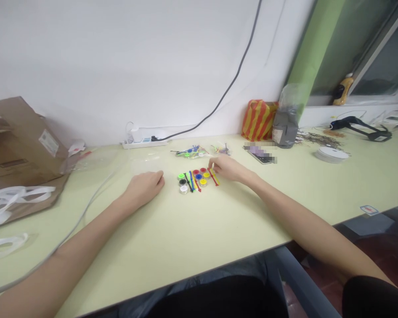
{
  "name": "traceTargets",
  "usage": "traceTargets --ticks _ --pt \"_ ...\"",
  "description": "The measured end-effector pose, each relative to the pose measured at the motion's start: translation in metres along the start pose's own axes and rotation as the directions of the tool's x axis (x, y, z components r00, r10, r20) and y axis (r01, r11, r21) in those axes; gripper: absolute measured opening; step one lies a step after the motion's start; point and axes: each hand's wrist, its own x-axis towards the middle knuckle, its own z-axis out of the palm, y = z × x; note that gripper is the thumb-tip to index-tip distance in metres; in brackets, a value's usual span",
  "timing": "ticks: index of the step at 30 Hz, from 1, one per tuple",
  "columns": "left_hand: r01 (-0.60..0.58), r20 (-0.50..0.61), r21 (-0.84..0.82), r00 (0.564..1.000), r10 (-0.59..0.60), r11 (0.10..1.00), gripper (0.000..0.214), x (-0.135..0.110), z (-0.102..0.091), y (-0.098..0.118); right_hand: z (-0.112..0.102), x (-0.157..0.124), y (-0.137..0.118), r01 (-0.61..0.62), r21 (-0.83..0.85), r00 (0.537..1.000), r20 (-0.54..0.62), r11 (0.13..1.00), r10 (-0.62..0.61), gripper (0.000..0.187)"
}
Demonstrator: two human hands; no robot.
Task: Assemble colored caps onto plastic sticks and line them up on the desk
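My left hand [143, 189] rests on the table with its fingers curled in and nothing visible in them. To its right lies a small group of coloured plastic pieces. Green [181, 176], black [182, 182], white [184, 189], red, blue [199, 177] and yellow [203, 182] round caps sit on clear bases. Between them lie slim plastic arrows, among them a black arrow [189, 182]. At the group's right edge, my right hand [228, 168] has its fingertips closed at the upper end of a red arrow [213, 177], beside a yellow one.
Behind the group lie clear bags of coloured pieces [193, 152]. A power strip [144, 143] with a dark cable stands by the wall. At the left are an open cardboard box [29, 145] and a grey cable; at the right, a phone [261, 154] and white round lid [331, 154].
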Motion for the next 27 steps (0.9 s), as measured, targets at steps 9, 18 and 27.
traceTargets --ticks 9,18,27 --pt "0.003 0.013 0.026 1.000 -0.003 1.000 0.040 -0.0009 -0.0003 0.0010 0.0026 0.0008 -0.0003 0.051 0.037 0.999 -0.001 0.998 -0.051 0.031" --pt "0.007 0.014 0.016 1.000 -0.008 1.000 0.040 -0.0011 -0.0007 0.0013 0.0025 -0.0003 -0.0001 0.061 0.071 0.998 0.001 0.996 -0.061 0.029" --pt "0.010 0.008 -0.009 1.000 -0.010 1.000 0.036 0.0001 0.0003 0.0001 0.0038 0.0011 0.0018 0.070 0.083 0.998 -0.002 0.994 -0.070 0.028"
